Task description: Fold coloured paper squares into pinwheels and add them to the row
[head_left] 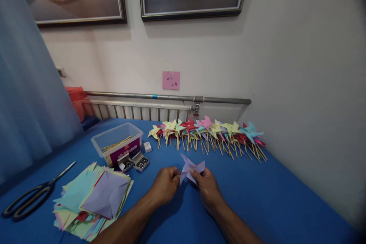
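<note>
A light purple paper pinwheel point(187, 170) with folded blades is pinched between the thumb and fingers of my right hand point(210, 188), above the blue table. Close to its left edge, my left hand point(165, 183) is closed, thumb against the fingers. Whatever lies in that pinch is hidden or too small to make out. A stack of coloured paper squares point(105, 194), a purple one on top, lies left of my hands. Two small open boxes of metal pins point(142, 162) stand beyond my left hand. No stick shows on the pinwheel I hold.
Behind my hands, many finished pinwheels point(206, 122) on sticks lie in a row. A clear plastic box point(117, 131) holds thin sticks, with a small white box point(147, 146) beside it. Black-handled scissors point(37, 194) lie at left. A pipe point(171, 97) runs along the wall.
</note>
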`<state>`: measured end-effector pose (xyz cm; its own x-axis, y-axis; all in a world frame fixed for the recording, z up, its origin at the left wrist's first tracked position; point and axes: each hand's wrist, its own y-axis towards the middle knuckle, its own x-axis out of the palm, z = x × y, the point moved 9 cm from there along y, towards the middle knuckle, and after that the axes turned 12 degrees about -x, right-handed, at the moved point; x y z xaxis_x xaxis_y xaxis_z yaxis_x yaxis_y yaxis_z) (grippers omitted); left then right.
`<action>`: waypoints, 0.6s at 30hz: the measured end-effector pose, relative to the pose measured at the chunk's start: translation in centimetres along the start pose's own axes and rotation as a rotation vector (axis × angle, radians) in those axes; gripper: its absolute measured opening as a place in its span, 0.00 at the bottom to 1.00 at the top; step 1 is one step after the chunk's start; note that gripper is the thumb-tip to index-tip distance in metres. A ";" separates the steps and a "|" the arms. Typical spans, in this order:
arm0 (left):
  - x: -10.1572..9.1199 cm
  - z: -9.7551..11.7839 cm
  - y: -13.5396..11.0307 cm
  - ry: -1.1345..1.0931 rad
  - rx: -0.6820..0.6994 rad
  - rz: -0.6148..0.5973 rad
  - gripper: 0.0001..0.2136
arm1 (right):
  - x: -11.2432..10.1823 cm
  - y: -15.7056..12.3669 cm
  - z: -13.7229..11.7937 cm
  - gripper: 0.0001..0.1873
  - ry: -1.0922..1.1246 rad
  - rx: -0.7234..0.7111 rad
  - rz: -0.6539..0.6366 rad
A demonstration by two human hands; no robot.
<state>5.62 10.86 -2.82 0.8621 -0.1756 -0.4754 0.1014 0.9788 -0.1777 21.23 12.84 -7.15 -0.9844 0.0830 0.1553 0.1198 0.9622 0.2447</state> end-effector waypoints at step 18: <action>0.0 0.2 0.0 -0.001 0.033 0.008 0.07 | 0.4 -0.2 -0.2 0.23 0.120 0.035 0.011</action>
<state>5.71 10.85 -2.69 0.8634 -0.1680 -0.4758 0.1113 0.9831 -0.1453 20.82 12.57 -6.92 -0.9602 0.0645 0.2717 0.1242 0.9701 0.2086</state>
